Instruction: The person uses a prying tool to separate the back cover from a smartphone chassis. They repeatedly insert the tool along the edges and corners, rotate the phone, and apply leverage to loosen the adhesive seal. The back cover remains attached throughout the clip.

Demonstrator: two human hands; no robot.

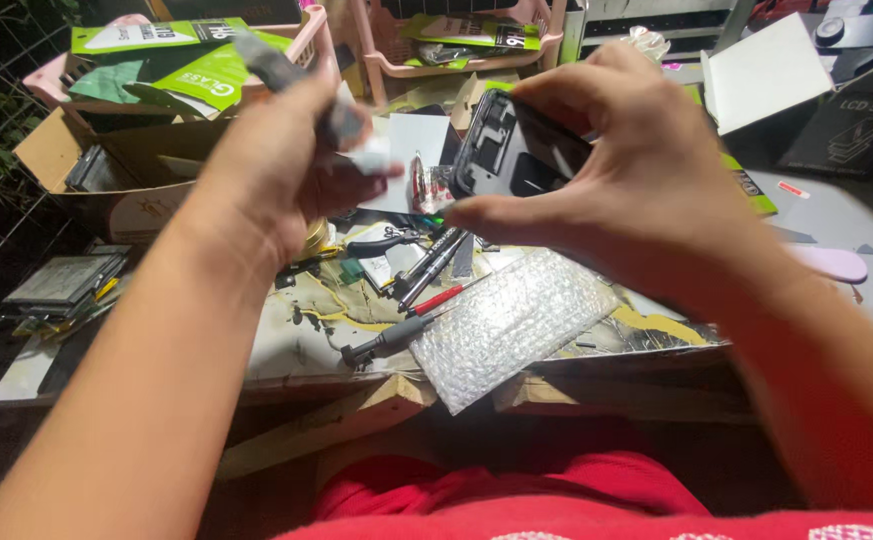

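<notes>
My right hand [636, 170] is raised above the bench and grips a black phone frame [511, 150] by its edges, thumb below and fingers on top, the inner side facing me. My left hand [276, 170] is closed around a grey tool [291, 85] that sticks up out of the fist, with a small white scrap [368, 158] at the fingertips. The tool end is blurred. The two hands are close together, a small gap between them.
A bubble wrap sheet [511, 325] lies on the worn bench, beside a black screwdriver [386, 343], pens and pliers [386, 242]. Cardboard box [56, 150] and pink baskets [456, 62] with green packets stand behind. White box lid [766, 70] at right.
</notes>
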